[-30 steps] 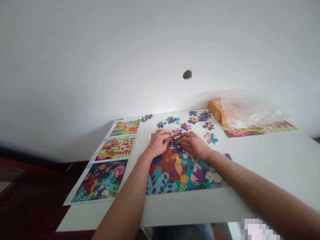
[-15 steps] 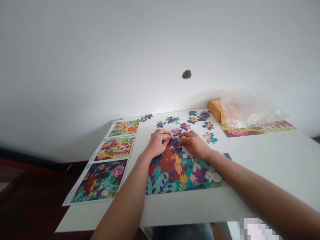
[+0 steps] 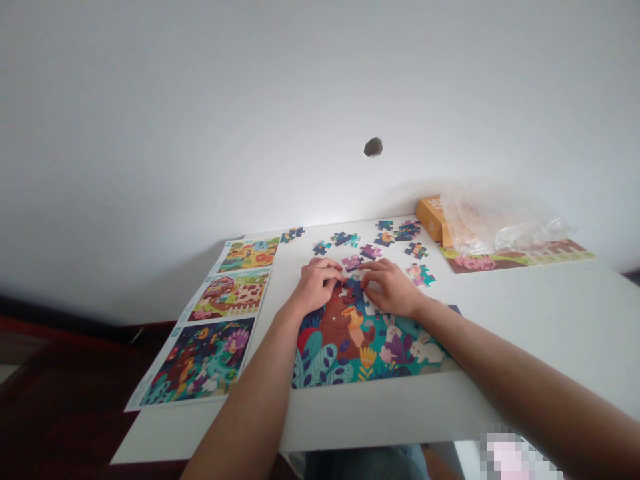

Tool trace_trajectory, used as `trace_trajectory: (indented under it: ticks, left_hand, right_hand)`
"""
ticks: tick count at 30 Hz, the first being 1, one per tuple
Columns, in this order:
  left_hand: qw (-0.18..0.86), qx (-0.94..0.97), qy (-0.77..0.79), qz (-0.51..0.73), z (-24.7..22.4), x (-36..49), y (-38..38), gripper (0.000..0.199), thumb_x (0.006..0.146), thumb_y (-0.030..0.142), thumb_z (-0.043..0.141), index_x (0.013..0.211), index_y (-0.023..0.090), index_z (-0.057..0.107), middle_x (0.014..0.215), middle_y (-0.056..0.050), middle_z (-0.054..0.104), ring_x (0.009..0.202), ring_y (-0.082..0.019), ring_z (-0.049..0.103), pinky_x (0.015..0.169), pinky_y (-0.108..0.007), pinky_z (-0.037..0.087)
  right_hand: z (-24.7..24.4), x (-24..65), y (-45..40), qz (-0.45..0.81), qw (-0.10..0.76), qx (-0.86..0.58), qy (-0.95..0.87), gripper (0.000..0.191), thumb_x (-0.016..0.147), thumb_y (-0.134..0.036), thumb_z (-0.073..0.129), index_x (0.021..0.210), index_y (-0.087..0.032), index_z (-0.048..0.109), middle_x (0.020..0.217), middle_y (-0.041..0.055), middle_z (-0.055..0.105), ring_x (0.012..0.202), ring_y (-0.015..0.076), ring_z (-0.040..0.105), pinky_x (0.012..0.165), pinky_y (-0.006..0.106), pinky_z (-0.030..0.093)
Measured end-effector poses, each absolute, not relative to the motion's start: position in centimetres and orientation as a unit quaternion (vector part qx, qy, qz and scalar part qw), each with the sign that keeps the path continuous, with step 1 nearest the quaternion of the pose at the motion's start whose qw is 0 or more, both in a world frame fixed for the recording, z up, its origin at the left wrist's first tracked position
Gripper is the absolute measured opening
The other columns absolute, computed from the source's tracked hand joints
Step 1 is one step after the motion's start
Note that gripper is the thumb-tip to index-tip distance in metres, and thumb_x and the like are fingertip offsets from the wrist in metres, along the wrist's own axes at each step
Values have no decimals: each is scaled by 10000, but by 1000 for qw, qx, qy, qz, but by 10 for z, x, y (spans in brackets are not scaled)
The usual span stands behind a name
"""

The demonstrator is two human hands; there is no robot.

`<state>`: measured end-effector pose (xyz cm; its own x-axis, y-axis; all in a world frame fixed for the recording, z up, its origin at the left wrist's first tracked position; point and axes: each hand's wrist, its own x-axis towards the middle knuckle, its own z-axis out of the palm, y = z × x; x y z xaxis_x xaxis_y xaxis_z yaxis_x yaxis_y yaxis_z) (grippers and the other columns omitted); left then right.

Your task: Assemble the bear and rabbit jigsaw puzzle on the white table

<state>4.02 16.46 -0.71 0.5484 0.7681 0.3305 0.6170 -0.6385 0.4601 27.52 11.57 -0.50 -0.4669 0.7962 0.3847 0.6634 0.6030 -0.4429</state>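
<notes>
A partly joined puzzle (image 3: 345, 347) with a brown bear and white rabbits lies on the white table. My left hand (image 3: 319, 283) rests at its upper left edge, fingers bent and close together by the bear's head. On the other side of a dark blue puzzle piece (image 3: 355, 285), my right hand (image 3: 387, 285) has its thumb and fingers pinched at the piece's right edge. The piece lies at the top of the joined part. Whether the left fingertips hold anything is hidden. A purple piece (image 3: 353, 263) lies just beyond both hands.
Loose puzzle pieces (image 3: 371, 252) are scattered behind the hands. A sheet with three pictures (image 3: 227, 297) lies at the left. At the back right are an orange box (image 3: 431, 219), a clear plastic bag (image 3: 500, 220) and a farm picture (image 3: 475, 260).
My right hand has shifted slightly to the right, and more of the dark blue piece shows between the hands. My left hand stays nearly in place.
</notes>
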Motion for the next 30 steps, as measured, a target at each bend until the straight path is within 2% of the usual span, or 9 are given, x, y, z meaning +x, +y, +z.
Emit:
trace_trajectory:
  ticks: [3, 10, 16, 25, 30]
  left_hand:
    - [143, 870, 397, 254, -6, 41, 164, 323, 885, 111, 536, 856, 309, 790, 1077, -9, 700, 1050, -210, 586, 1004, -421, 436]
    - [151, 865, 409, 249, -6, 41, 164, 324, 877, 103, 531, 837, 300, 785, 1076, -2, 702, 1062, -213, 581, 1011, -418, 430]
    - [139, 849, 428, 276, -8, 40, 166, 320, 859, 80, 514, 867, 269, 773, 1031, 0, 718, 1028, -201, 603, 986, -382, 459]
    - [77, 737, 593, 314, -8, 30, 173, 458, 735, -33, 448, 865, 258, 777, 958, -15, 720, 978, -216, 628, 935, -364, 494]
    - [88, 776, 535, 323, -7, 35, 171, 445, 784, -11, 449, 842, 269, 790, 943, -15, 719, 972, -208, 613, 931, -363, 493]
  right_hand:
    - [-3, 275, 115, 124, 272, -419, -857, 109, 806, -148, 617, 874, -214, 672, 1288, 52, 646, 1124, 265, 572, 968, 432, 441]
    - [-3, 275, 115, 136, 278, -413, -856, 92, 839, -152, 608, 874, -220, 659, 1164, 43, 695, 1092, 233, 590, 957, 407, 444]
    - [-3, 276, 116, 132, 287, -432, -845, 153, 850, -98, 573, 902, -206, 668, 1031, 52, 693, 980, 216, 596, 912, 370, 453]
    - [-4, 275, 116, 111, 270, -464, -836, 201, 829, -104, 611, 973, -209, 704, 958, 68, 660, 952, 227, 599, 887, 353, 454]
    - [-8, 274, 118, 99, 266, -502, -817, 177, 859, -143, 615, 982, -214, 721, 965, 81, 662, 949, 227, 599, 895, 364, 460]
